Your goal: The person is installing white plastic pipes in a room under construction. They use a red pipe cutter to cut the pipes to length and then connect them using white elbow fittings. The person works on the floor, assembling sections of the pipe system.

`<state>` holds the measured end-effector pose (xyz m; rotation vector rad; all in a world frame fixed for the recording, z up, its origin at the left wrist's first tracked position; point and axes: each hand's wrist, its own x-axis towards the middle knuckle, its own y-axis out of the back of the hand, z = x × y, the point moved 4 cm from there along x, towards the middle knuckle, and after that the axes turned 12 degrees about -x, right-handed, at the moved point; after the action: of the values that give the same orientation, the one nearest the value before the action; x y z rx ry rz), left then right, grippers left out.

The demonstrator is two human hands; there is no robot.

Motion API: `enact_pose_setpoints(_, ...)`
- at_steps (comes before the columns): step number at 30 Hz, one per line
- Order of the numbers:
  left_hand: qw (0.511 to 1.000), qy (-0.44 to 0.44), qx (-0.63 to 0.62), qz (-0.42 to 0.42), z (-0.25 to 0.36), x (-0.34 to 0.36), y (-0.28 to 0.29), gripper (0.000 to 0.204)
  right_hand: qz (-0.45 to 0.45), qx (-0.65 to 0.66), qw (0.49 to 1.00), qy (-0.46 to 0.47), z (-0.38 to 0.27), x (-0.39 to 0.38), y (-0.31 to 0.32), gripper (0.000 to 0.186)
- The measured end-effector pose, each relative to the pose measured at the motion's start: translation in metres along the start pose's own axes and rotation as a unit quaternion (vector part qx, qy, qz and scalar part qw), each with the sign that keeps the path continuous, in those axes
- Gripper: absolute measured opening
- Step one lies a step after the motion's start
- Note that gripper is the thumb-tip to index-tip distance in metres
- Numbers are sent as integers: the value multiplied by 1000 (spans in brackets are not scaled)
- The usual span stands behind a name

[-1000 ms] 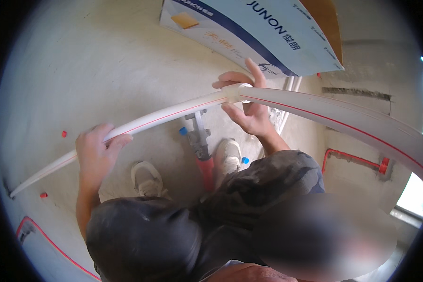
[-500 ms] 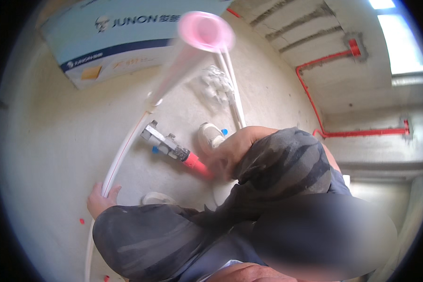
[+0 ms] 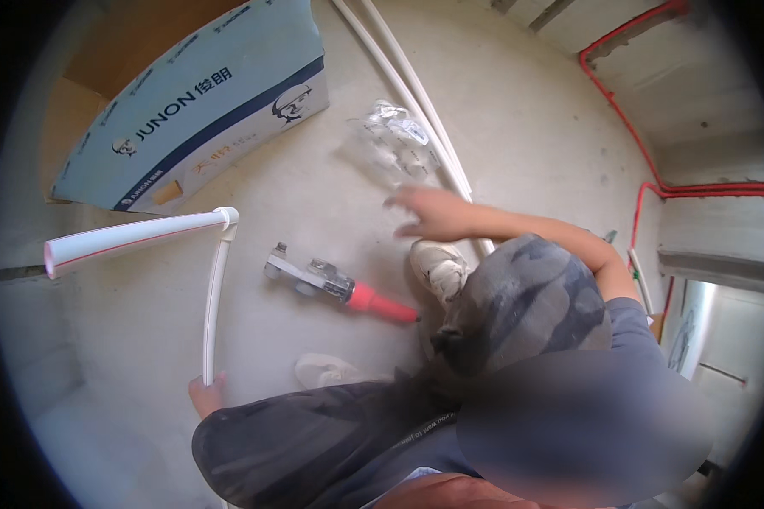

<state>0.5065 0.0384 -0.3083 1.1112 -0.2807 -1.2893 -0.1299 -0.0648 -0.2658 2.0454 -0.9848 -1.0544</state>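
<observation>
A white, red-striped pipe [image 3: 214, 314] rises from my left hand [image 3: 208, 394], which is closed around it beside my left knee. At its top a white elbow fitting [image 3: 227, 216] joins a second length [image 3: 136, 241] that points left, its open end showing. My right hand [image 3: 412, 212] reaches out above the floor with fingers apart and holds nothing, just below a clear bag of white items [image 3: 390, 140]. Between my hands a tool with grey metal head and red handle [image 3: 373, 305] lies on the floor, near my shoe [image 3: 440, 270].
A large blue-and-white cardboard box [image 3: 187, 106] stands at upper left. Long white pipes [image 3: 412, 93] lie along the floor past the bag and my right foot. Red conduit [image 3: 713, 191] runs along the bare walls at right. A short pipe [image 3: 639, 276] is at the right.
My right hand has let go of the pipe joint and now reaches toward the bag. The joined pipe has swung leftward in my left hand, and the view has turned.
</observation>
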Motion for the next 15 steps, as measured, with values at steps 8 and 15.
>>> enact_pose_setpoints(8, 999, 13, 8, 42, 188, -15, -2, 35, 262, -45, 939, -217, 154, 52, 41, 69)
enact_pose_setpoints(15, 992, -84, 28, 85, 291, 18, 5, 45, 279, 56, 914, -290, 231, 107, 55, 67)
